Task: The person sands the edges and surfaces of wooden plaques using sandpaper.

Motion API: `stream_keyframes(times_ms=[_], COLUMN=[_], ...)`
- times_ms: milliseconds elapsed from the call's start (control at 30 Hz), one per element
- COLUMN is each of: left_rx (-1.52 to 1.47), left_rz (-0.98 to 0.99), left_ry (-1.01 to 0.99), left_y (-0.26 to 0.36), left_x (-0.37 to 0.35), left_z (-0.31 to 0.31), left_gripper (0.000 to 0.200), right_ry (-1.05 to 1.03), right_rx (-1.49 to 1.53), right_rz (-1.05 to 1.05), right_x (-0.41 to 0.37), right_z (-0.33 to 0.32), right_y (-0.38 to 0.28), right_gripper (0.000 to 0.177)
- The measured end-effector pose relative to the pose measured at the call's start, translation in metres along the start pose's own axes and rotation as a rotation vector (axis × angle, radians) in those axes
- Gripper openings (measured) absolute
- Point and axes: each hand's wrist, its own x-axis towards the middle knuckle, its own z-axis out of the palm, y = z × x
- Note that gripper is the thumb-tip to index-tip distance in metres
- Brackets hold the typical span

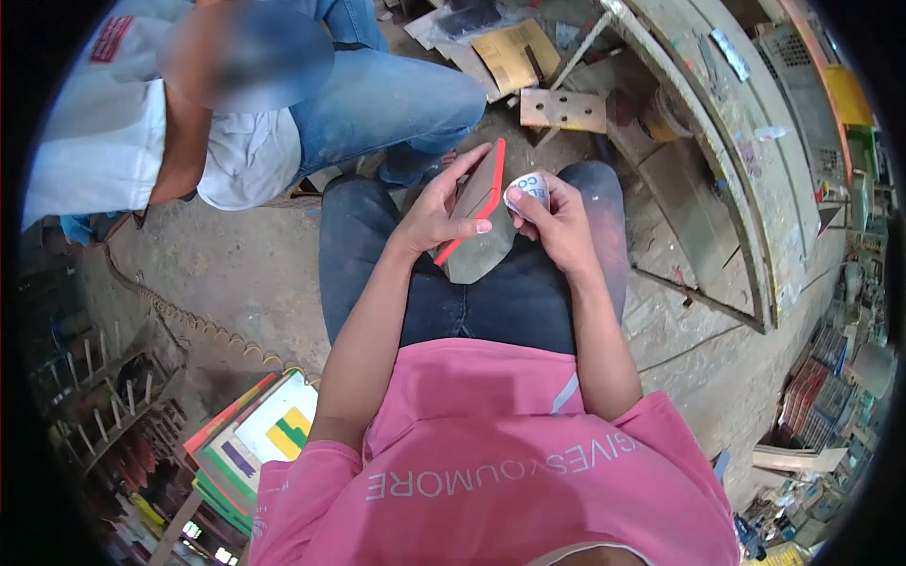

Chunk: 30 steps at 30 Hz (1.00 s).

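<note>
One person ahead, left hand holding phone, right hand roll

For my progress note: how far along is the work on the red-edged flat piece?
Done: nothing looks finished; the red-edged flat piece shows a bare grey face. In hand: the left hand holds it tilted over the lap, and the right hand holds a small white round item beside its edge. Left: probably most of it, since the two are only side by side.

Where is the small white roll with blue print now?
In the head view, just right of centre, the roll is pinched in the right hand over the lap, beside the red-edged plate that the left hand holds.
</note>
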Motion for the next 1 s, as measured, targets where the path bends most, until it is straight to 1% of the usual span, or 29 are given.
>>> stream_keyframes(times_ms=[67,133,200,267,333,367,400,500,567,733,800,833,900,1000], left_rx=[0.066,0.082,0.121,0.155,0.223,0.288,0.288,0.275,0.238,0.269,0.26,0.281,0.302,0.307], left_rz=[0.011,-0.006,-0.03,-0.037,-0.021,-0.052,-0.062,-0.076,-0.076,-0.088,-0.1,-0.093,-0.089,-0.082], left_ry=[0.019,0.017,0.024,0.034,0.056,0.029,0.023,0.009,0.073,0.058,0.064,0.059,0.054,0.061], left_y=[-0.001,-0.002,-0.002,-0.006,-0.008,-0.008,-0.008,-0.01,-0.012,-0.008,-0.008,-0.009,-0.011,-0.012], left_x=[-0.001,-0.001,-0.001,-0.001,0.0,0.001,0.002,0.003,0.004,0.004,0.005,0.005,0.004,0.004], left_z=[-0.001,-0.002,-0.003,-0.004,-0.005,-0.006,-0.006,-0.004,-0.002,-0.001,0.0,-0.001,-0.001,-0.002], left_gripper=[0.105,0.105,0.105,0.103,0.098,0.098,0.098,0.097,0.093,0.092,0.093,0.093,0.093,0.093], right_ry=[-0.011,-0.026,0.004,0.08,0.116,0.11,0.103,0.122,0.135,0.211,0.124,0.123,0.053,0.074], right_rx=[0.021,-0.041,-0.065,-0.145,-0.163,-0.228,-0.294,-0.28,-0.284,-0.345,-0.228,-0.228,-0.32,-0.348], right_rz=[0.048,-0.052,-0.063,-0.152,-0.158,-0.171,-0.184,-0.205,-0.202,-0.168,-0.213,-0.214,-0.205,-0.149], right_x=[-0.004,-0.007,-0.006,-0.006,-0.007,-0.006,-0.006,-0.004,-0.002,-0.002,-0.003,-0.003,-0.004,-0.003], right_z=[0.0,0.003,0.001,0.001,-0.001,-0.004,-0.006,-0.01,-0.012,-0.017,-0.018,-0.018,-0.018,-0.019], right_y=[-0.009,-0.013,-0.007,-0.007,-0.006,-0.005,-0.004,0.0,0.003,-0.001,0.001,0.001,-0.001,0.0], right_gripper=[0.017,0.016,0.016,0.017,0.019,0.021,0.022,0.025,0.025,0.025,0.025,0.025,0.019,0.02])
